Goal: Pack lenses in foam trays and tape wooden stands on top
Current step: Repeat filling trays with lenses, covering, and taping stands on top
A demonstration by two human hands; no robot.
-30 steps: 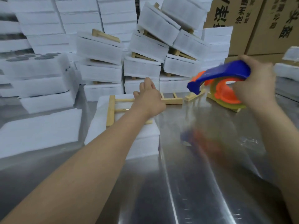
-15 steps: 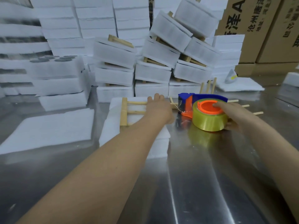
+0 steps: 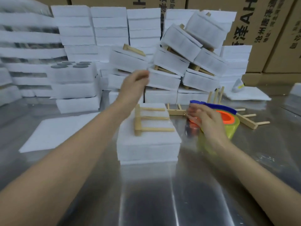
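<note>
A stack of white foam trays (image 3: 146, 144) sits mid-table with a wooden stand (image 3: 151, 119) lying flat on top. My left hand (image 3: 133, 88) hovers above and behind the stand, blurred, fingers loosely curled and holding nothing. Just right of the stack, the tape dispenser (image 3: 228, 121) lies on the table, with a blue handle, an orange core and a yellow-green roll. My right hand (image 3: 206, 123) lies over its left side, fingers loosely extended, blurred. I cannot make out a grip on it.
Loose wooden stands (image 3: 247, 119) lie right of the dispenser and behind it. A flat foam sheet (image 3: 53, 129) lies at left. Piles of packed foam trays (image 3: 171, 62) and a tray holding dark lenses (image 3: 71, 65) fill the back, with cardboard boxes (image 3: 260, 30) behind. The table (image 3: 146, 193) is shiny metal.
My right hand brought the tape dispenser down onto the table and loosened over it. My left hand lifted off the wooden stand and rose toward the back.
</note>
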